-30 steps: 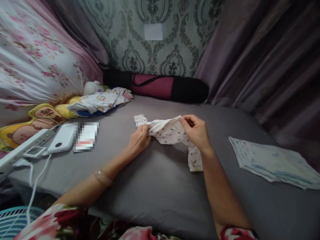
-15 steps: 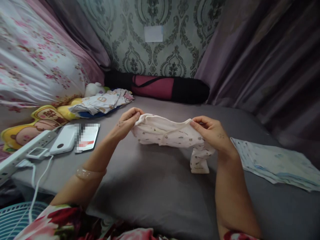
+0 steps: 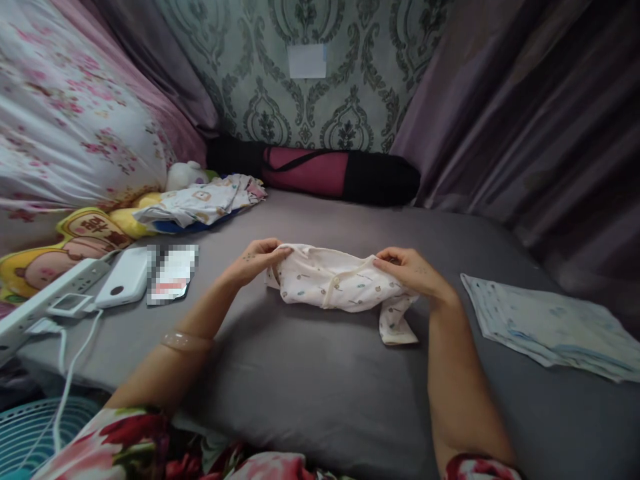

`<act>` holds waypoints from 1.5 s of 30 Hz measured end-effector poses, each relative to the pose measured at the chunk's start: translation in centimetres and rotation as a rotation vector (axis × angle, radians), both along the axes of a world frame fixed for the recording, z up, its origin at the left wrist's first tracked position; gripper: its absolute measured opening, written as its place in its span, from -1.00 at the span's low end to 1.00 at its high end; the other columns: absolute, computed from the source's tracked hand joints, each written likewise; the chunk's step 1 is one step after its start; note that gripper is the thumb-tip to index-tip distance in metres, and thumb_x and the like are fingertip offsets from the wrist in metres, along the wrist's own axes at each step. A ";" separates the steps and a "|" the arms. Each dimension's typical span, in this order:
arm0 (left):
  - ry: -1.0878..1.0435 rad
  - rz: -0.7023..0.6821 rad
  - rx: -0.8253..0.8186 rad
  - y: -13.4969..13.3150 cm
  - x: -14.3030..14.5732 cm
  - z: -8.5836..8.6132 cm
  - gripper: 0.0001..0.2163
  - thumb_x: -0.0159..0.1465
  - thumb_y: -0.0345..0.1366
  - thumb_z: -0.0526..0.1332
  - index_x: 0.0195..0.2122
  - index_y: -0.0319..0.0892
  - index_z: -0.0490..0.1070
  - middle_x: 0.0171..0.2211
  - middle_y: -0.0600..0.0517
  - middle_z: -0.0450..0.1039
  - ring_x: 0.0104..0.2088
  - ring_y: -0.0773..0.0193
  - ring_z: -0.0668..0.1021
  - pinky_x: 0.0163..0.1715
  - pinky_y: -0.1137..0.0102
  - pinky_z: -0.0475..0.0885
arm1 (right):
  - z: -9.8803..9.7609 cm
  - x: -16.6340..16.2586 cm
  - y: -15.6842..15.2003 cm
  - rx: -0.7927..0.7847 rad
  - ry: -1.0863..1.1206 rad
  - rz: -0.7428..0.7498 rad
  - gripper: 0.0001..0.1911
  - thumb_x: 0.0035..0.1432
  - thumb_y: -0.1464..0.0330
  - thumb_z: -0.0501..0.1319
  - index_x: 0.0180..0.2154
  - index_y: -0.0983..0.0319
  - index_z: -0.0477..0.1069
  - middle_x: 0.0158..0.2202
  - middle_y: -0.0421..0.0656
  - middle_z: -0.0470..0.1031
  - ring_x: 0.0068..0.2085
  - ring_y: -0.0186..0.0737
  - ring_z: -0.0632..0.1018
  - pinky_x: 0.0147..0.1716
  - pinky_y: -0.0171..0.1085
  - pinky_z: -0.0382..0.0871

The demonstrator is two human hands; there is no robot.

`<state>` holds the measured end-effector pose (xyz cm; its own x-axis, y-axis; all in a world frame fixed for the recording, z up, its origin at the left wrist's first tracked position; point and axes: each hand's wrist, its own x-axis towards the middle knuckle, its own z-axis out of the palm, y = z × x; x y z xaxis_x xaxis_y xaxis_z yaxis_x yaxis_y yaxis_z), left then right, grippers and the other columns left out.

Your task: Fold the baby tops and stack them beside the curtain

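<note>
A small white baby top (image 3: 320, 283) with little printed motifs and pale trim stretches between my hands over the grey bed sheet (image 3: 310, 373). My left hand (image 3: 257, 259) pinches its upper left edge. At the upper right edge, my right hand (image 3: 407, 268) grips the cloth between thumb and fingers. One sleeve hangs below my right hand, its cuff at or near the sheet. Part of the other sleeve shows under my left hand.
Folded pale cloths (image 3: 550, 327) lie at the right. On the left are a white power bank (image 3: 125, 277), a phone (image 3: 173, 273), a power strip (image 3: 55, 307) and plush toys (image 3: 85, 243). A black-and-maroon long bag (image 3: 305, 173) lies along the wall.
Both hands have lowered the baby top slightly toward the sheet. More of its front now faces me, and the left hand has shifted down a little.
</note>
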<state>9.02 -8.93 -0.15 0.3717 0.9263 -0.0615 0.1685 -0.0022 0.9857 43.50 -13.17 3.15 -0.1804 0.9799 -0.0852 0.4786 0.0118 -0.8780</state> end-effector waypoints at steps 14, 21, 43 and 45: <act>0.305 -0.187 0.168 0.7 0.0 -0.7 -0.75 0.12 -0.26 0.15 -0.21 -0.22 0.44 -0.50 0.11 0.34 -0.55 0.42 0.31 -0.59 0.54 0.19 | 0.3 1.0 -0.3 -0.071 -0.154 0.215 -0.61 0.00 0.04 0.26 -0.32 0.24 0.45 -0.45 -0.23 0.42 -0.45 -0.34 0.37 -0.48 -0.34 0.18; 0.409 -0.157 0.308 1.3 2.2 0.0 -0.74 0.07 -0.35 0.03 -0.27 -0.19 0.45 -0.41 0.05 0.41 -0.43 0.32 0.40 -0.52 0.50 0.28 | 0.5 1.1 -0.6 -0.047 -0.131 0.200 -0.62 0.00 0.05 0.28 -0.33 0.24 0.47 -0.46 -0.22 0.45 -0.45 -0.32 0.40 -0.49 -0.33 0.20; 0.100 0.050 0.439 2.4 3.1 7.8 -0.68 0.07 -0.03 0.34 -0.36 -0.22 0.58 -0.46 -0.01 0.52 -0.48 0.34 0.46 -0.56 0.50 0.29 | 6.7 0.3 0.1 0.063 -0.100 0.058 -0.65 -0.13 0.11 0.36 -0.36 0.23 0.54 -0.43 -0.19 0.55 -0.41 -0.30 0.48 -0.42 -0.32 0.32; 0.096 0.061 0.483 2.7 3.1 9.5 -0.69 0.07 -0.05 0.34 -0.36 -0.22 0.58 -0.48 0.01 0.51 -0.50 0.36 0.45 -0.57 0.50 0.28 | 7.9 0.6 0.4 0.089 -0.115 0.060 -0.64 -0.14 0.10 0.36 -0.37 0.24 0.54 -0.45 -0.21 0.53 -0.42 -0.31 0.46 -0.43 -0.33 0.30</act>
<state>12.13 -6.21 9.32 0.3293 0.8776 0.3486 0.2726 -0.4418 0.8547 44.09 -12.78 11.04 -0.2327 0.9723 -0.0219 0.5721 0.1187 -0.8115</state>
